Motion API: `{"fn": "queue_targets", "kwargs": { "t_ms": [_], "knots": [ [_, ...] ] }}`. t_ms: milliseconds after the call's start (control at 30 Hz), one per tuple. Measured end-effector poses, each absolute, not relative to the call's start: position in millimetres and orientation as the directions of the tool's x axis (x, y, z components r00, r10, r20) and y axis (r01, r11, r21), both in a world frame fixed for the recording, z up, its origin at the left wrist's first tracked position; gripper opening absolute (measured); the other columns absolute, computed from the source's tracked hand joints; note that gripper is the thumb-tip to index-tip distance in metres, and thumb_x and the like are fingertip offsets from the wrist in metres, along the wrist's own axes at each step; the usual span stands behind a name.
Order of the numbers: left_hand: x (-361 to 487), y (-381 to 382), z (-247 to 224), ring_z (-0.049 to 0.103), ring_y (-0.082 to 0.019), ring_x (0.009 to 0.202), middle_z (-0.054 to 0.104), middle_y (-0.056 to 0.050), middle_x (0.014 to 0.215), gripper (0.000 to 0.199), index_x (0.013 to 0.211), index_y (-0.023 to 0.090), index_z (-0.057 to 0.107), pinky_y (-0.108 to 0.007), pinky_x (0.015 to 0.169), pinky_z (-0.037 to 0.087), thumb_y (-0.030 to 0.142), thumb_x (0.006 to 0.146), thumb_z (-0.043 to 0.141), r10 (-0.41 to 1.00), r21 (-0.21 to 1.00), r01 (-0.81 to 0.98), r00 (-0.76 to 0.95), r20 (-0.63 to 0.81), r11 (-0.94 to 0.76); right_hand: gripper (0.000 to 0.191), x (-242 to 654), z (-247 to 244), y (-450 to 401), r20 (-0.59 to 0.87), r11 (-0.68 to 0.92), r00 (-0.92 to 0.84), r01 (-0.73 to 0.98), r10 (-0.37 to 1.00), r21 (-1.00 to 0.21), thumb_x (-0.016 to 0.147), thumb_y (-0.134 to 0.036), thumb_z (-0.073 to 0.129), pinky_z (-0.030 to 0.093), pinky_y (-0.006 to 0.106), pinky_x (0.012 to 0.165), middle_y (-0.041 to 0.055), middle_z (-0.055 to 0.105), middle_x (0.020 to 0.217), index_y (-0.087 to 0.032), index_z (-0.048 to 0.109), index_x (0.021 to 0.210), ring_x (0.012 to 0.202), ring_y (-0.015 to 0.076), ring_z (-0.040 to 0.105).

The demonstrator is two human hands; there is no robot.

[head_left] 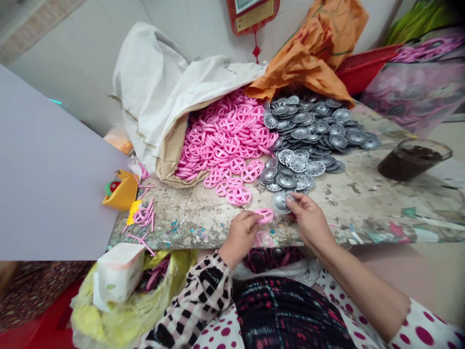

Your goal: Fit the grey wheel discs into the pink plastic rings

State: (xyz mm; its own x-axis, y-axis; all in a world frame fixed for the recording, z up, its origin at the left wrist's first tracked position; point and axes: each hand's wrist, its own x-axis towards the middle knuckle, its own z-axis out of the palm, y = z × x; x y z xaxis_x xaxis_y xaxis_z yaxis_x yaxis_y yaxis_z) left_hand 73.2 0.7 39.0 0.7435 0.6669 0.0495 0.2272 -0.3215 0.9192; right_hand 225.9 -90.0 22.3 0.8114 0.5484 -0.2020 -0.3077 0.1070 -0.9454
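My left hand (240, 235) pinches a pink plastic cross-spoked ring (265, 215) by its edge. My right hand (308, 220) holds a round grey metal-look disc (281, 202) by its rim, close to the ring but apart from it. Just beyond my hands, a heap of similar pink rings (225, 140) spills from a torn white sack (163, 92). A heap of grey discs (308, 131) lies to its right on the stained work table (189, 211). Several loose pink rings and grey discs lie nearest my hands.
Pink plastic runners (145, 215) and a yellow holder (121, 191) sit at the table's left end. A dark-filled glass jar (412, 160) stands right. An orange bag (308, 53) and red basket (366, 68) lie behind. Below the table's front edge are a tissue box (118, 271) and yellow bag (127, 305).
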Motion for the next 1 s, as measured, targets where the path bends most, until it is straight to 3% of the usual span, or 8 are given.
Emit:
{"fn": "queue_targets", "kwargs": {
  "t_ms": [100,267,367,533,600,733,867,1000],
  "knots": [
    [68,0,33,0.053,-0.019,0.098,0.056,-0.006,0.104,0.025,0.097,0.026,0.070,-0.032,0.090,0.042,0.022,0.072,0.069,0.604,0.849,0.275,0.795,0.065,-0.452,0.040,224,16,-92,-0.121,0.002,0.775,-0.156,0.621,-0.988,0.065,-0.043,0.069,0.042,0.026,0.055,-0.0006,0.062,0.068,-0.017,0.064,0.095,0.060,0.0140,0.054],
    [68,0,26,0.050,-0.016,0.085,0.049,-0.002,0.097,0.034,0.099,0.023,0.061,-0.030,0.083,0.041,0.022,0.067,0.073,0.731,0.830,0.387,0.682,0.035,-0.401,0.031,219,12,-81,0.015,-0.189,0.713,0.207,0.701,-0.960,0.075,-0.035,0.058,0.044,0.030,0.063,0.0011,0.065,0.072,-0.019,0.067,0.099,0.064,0.0168,0.057],
    [70,7,23,0.049,-0.018,0.089,0.050,-0.002,0.094,0.043,0.101,0.022,0.058,-0.032,0.087,0.038,0.024,0.062,0.077,0.785,0.819,0.428,0.618,0.044,-0.382,0.027,215,11,-70,0.103,-0.246,0.651,0.422,0.752,-0.872,0.080,-0.030,0.054,0.045,0.032,0.071,0.0033,0.066,0.082,-0.021,0.068,0.101,0.076,0.0187,0.059],
    [74,13,20,0.048,-0.021,0.089,0.048,-0.002,0.089,0.048,0.095,0.022,0.061,-0.033,0.086,0.037,0.025,0.053,0.082,0.769,0.777,0.486,0.640,-0.005,-0.399,0.028,205,10,-67,0.156,-0.302,0.491,0.723,0.857,-0.621,0.086,-0.030,0.050,0.042,0.035,0.077,0.0103,0.060,0.090,-0.020,0.069,0.104,0.088,0.0234,0.055],
    [73,12,21,0.048,-0.020,0.089,0.049,-0.001,0.090,0.050,0.093,0.021,0.059,-0.032,0.085,0.037,0.022,0.050,0.084,0.760,0.784,0.472,0.650,0.000,-0.404,0.028,202,11,-70,0.149,-0.279,0.459,0.733,0.876,-0.621,0.087,-0.027,0.049,0.041,0.035,0.080,0.0103,0.060,0.092,-0.020,0.068,0.105,0.090,0.0236,0.054],
    [67,6,23,0.050,-0.016,0.083,0.054,0.001,0.088,0.052,0.097,0.021,0.054,-0.028,0.079,0.038,0.020,0.053,0.082,0.728,0.864,0.395,0.684,-0.051,-0.311,0.031,201,15,-80,0.094,-0.228,0.452,0.605,0.887,-0.763,0.081,-0.021,0.055,0.042,0.031,0.079,0.0072,0.060,0.096,-0.018,0.063,0.110,0.088,0.0192,0.056],
    [63,5,27,0.052,-0.012,0.075,0.057,0.003,0.082,0.034,0.096,0.022,0.054,-0.023,0.071,0.038,0.017,0.066,0.070,0.629,0.959,0.263,0.765,-0.141,-0.105,0.022,202,21,-89,0.072,-0.173,0.410,0.531,0.909,-0.829,0.080,-0.022,0.056,0.043,0.030,0.076,0.0050,0.061,0.090,-0.019,0.065,0.100,0.084,0.0182,0.057],
    [63,5,25,0.051,-0.012,0.075,0.057,0.003,0.080,0.023,0.090,0.020,0.056,-0.022,0.070,0.038,0.016,0.069,0.066,0.610,0.954,0.258,0.784,-0.114,-0.153,0.019,200,25,-94,0.114,-0.137,0.395,0.554,0.912,-0.821,0.081,-0.022,0.054,0.042,0.030,0.075,0.0038,0.065,0.089,-0.021,0.066,0.095,0.084,0.0185,0.058]
  ]
}}
